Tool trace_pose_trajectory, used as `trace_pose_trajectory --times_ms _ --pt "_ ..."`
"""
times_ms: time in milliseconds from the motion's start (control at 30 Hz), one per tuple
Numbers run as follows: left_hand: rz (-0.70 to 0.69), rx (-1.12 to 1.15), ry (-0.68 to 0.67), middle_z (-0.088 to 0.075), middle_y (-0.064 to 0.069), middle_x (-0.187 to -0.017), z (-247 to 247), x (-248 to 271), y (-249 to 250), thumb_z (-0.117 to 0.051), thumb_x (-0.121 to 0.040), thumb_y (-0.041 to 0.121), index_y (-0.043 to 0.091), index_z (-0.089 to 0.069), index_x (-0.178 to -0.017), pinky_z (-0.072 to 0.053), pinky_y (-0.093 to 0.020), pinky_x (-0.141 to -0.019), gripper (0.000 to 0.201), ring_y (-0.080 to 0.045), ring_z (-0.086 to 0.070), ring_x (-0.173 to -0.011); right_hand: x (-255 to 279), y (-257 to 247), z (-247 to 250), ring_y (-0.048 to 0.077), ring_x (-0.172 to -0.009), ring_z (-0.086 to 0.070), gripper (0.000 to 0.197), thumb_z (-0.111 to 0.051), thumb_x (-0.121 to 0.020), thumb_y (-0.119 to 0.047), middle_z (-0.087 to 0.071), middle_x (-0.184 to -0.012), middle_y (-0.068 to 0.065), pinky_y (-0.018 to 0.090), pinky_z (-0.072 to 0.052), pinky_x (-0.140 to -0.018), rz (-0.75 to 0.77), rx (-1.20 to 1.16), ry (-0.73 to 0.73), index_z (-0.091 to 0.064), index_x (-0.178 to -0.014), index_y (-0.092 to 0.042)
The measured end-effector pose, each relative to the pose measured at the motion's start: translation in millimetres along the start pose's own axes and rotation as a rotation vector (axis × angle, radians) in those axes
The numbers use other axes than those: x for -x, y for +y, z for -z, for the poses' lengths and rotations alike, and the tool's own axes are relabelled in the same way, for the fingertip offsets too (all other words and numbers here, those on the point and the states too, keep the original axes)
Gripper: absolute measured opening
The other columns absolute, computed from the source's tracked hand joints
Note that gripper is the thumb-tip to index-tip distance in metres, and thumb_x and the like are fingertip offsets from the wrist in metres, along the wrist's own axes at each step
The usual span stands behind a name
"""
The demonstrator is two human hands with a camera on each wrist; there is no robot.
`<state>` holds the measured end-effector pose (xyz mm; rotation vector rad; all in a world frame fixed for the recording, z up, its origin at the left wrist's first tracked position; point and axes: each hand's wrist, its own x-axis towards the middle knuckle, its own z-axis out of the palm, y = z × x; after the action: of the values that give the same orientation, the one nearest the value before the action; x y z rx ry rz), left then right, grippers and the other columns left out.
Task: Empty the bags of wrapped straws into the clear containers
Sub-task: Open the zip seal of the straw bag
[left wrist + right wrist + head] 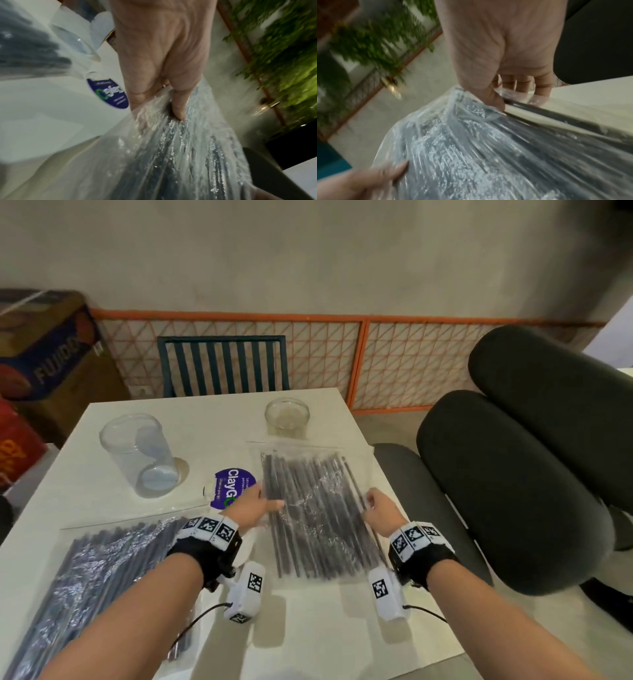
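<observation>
A clear bag of dark wrapped straws (315, 511) is held a little above the white table (308, 621), between both hands. My left hand (255, 506) grips its left edge, thumb on top (178, 108), fingers under the plastic. My right hand (376, 510) pinches the right edge (494, 102) with curled fingers. A second, fuller bag of straws (99, 583) lies flat at the near left. Two empty clear containers stand further back: a tall one (138, 453) at the left and a shorter one (287, 416) beyond the held bag.
A round purple lid (230, 488) lies on the table just left of the held bag. A black padded chair (513, 474) stands close on the right, a teal slatted chair (222, 366) behind the table. Cardboard boxes (44, 347) sit at the far left.
</observation>
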<state>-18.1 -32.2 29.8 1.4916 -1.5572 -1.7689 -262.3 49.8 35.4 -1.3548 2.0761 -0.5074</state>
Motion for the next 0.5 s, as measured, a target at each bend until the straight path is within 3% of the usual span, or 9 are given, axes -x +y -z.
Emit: trace_pose_trajectory --times_ms 67,100,200,233,267,333,367,433,500 --pt "-0.114 0.025 0.001 -0.052 -0.008 -0.139 8 6 21 -0.061 -0.087 0.005 0.013 -0.042 -0.138 -0.038 -0.044 -0.108 0.055 -0.024 -0.049 -0.127 -4 -10 21 0.017 -0.071 -0.044 0.025 -0.059 -0.085 -0.004 -0.044 -0.079 0.000 0.022 -0.033 -0.058 0.028 -0.249 0.030 -0.038 -0.083 -0.016" --pt "-0.145 -0.001 0.033 -0.057 -0.007 -0.133 11 10 30 -0.056 -0.089 0.001 0.010 -0.047 -0.134 -0.038 -0.042 -0.108 0.047 -0.024 -0.052 -0.124 -5 -17 30 0.015 -0.074 -0.048 0.027 -0.064 -0.083 -0.005 -0.048 -0.084 0.000 0.022 -0.037 -0.061 0.047 -0.410 0.018 -0.040 -0.091 -0.016" --pt "-0.245 -0.127 0.166 -0.062 -0.006 -0.124 19 9 39 -0.055 -0.090 0.002 0.008 -0.053 -0.128 -0.041 -0.037 -0.103 0.039 -0.024 -0.056 -0.118 -7 -37 52 0.019 -0.105 -0.060 0.073 -0.076 -0.071 -0.018 -0.062 -0.115 0.001 0.039 -0.049 -0.088 0.071 -0.762 -0.012 -0.034 -0.131 -0.020" --pt "-0.235 -0.166 0.193 -0.061 -0.010 -0.126 21 9 41 -0.058 -0.089 0.005 0.007 -0.052 -0.128 -0.042 -0.035 -0.101 0.040 -0.026 -0.056 -0.118 -7 -44 58 0.021 -0.108 -0.061 0.073 -0.077 -0.070 -0.020 -0.064 -0.117 0.002 0.042 -0.048 -0.091 0.095 -0.817 0.000 -0.037 -0.131 -0.021" --pt "-0.221 -0.165 0.226 -0.059 -0.013 -0.129 25 6 40 -0.065 -0.086 0.012 0.006 -0.050 -0.129 -0.041 -0.033 -0.100 0.046 -0.027 -0.055 -0.120 -6 -50 63 0.021 -0.106 -0.063 0.060 -0.076 -0.072 -0.018 -0.067 -0.114 0.002 0.043 -0.048 -0.090 0.131 -0.852 0.012 -0.046 -0.124 -0.022" --pt "-0.159 -0.163 0.367 -0.042 -0.019 -0.143 28 5 42 -0.078 -0.072 0.036 0.009 -0.035 -0.139 -0.037 -0.039 -0.106 0.085 -0.032 -0.044 -0.128 -5 -58 69 0.019 -0.095 -0.067 0.031 -0.071 -0.077 -0.012 -0.071 -0.101 0.001 0.041 -0.048 -0.086 0.196 -0.876 0.021 -0.059 -0.104 -0.023" --pt "-0.126 -0.168 0.515 -0.029 -0.021 -0.148 26 11 49 -0.079 -0.071 0.036 0.011 -0.023 -0.144 -0.032 -0.043 -0.110 0.095 -0.035 -0.034 -0.133 -3 -62 71 0.018 -0.090 -0.068 0.024 -0.070 -0.079 -0.010 -0.072 -0.095 0.000 0.040 -0.048 -0.083 0.220 -0.872 0.026 -0.060 -0.098 -0.021" --pt "-0.242 -0.179 0.795 -0.011 -0.019 -0.152 8 31 66 -0.072 -0.079 0.021 0.016 -0.015 -0.146 -0.022 -0.046 -0.112 0.088 -0.037 -0.016 -0.138 -4 -65 70 0.016 -0.082 -0.069 0.022 -0.068 -0.080 -0.006 -0.073 -0.088 -0.002 0.038 -0.048 -0.079 0.260 -0.861 0.021 -0.059 -0.096 -0.017" --pt "-0.513 -0.280 0.868 -0.014 -0.011 -0.150 -22 57 89 -0.065 -0.084 0.019 0.019 -0.030 -0.139 -0.018 -0.037 -0.111 0.065 -0.030 -0.013 -0.138 -5 -68 69 0.015 -0.079 -0.069 0.022 -0.068 -0.080 -0.004 -0.073 -0.087 -0.001 0.036 -0.048 -0.078 0.293 -0.848 0.011 -0.057 -0.094 -0.016"
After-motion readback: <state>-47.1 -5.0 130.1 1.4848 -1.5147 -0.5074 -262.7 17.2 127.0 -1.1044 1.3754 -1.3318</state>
